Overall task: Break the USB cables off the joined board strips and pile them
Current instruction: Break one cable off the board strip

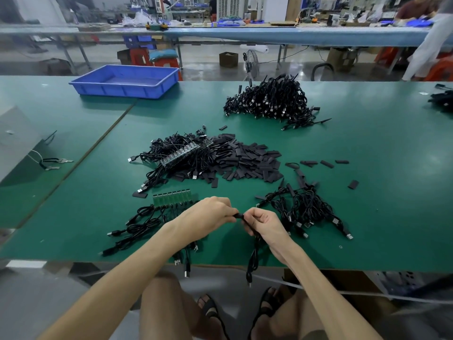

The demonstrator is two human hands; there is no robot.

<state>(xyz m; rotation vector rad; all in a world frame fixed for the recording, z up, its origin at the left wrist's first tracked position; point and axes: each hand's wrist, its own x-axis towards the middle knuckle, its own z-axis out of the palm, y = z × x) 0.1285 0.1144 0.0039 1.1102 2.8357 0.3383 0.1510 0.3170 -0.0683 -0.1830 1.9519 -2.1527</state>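
Both hands meet over the tabletop's [367,143] near edge: the left hand [210,214] pinches one end of a black USB cable [255,253], and the right hand [266,225] curls round it. Just beyond the left hand lies a green board strip [171,198]; a small cable pile [306,209] sits right of the right hand.

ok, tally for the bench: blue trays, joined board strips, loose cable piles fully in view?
Blue tray: 1
Joined board strips: 2, the near green strip and the strip in the middle tangle
Loose cable piles: 2, the far pile and the near-right pile
Total: 5
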